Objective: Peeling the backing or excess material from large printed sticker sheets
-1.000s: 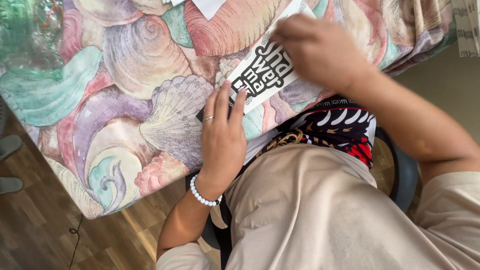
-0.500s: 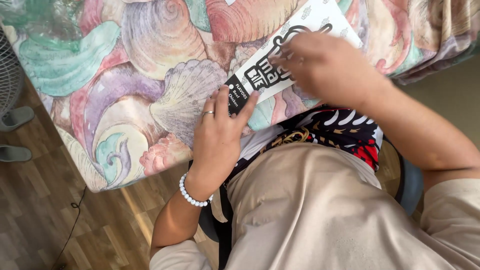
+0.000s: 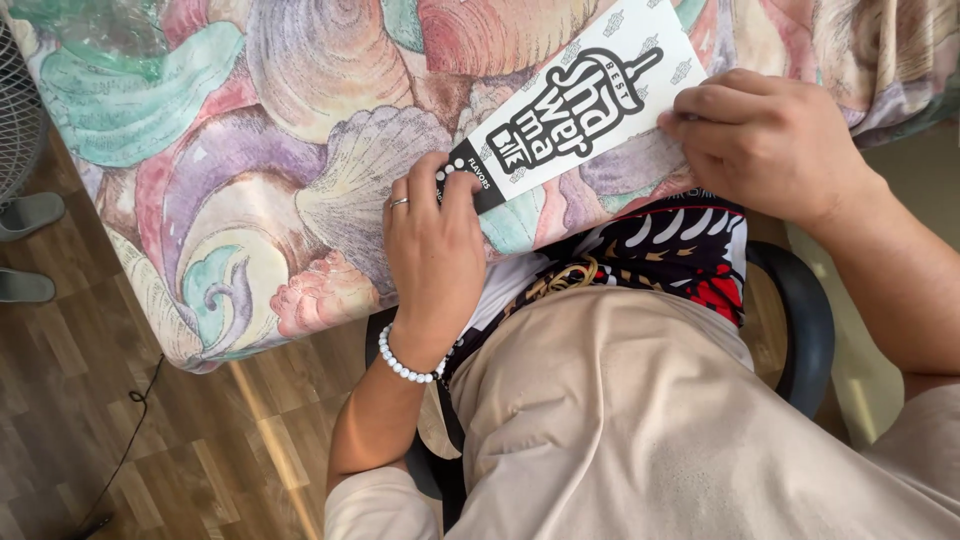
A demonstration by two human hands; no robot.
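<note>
Both hands now press the flat white paper sleeve further down.

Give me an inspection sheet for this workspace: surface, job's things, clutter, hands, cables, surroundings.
Surface: table under a shell-patterned cloth.
Job's things: white and black printed paper strip, lying flat on the cloth.
Clutter: nothing seen.
Hands: left hand presses the strip's dark lower end; right hand pinches its side edge.
Cables: thin dark cord on the floor.
Surroundings: wood floor, grey slippers, fan grille, black chair.
</note>
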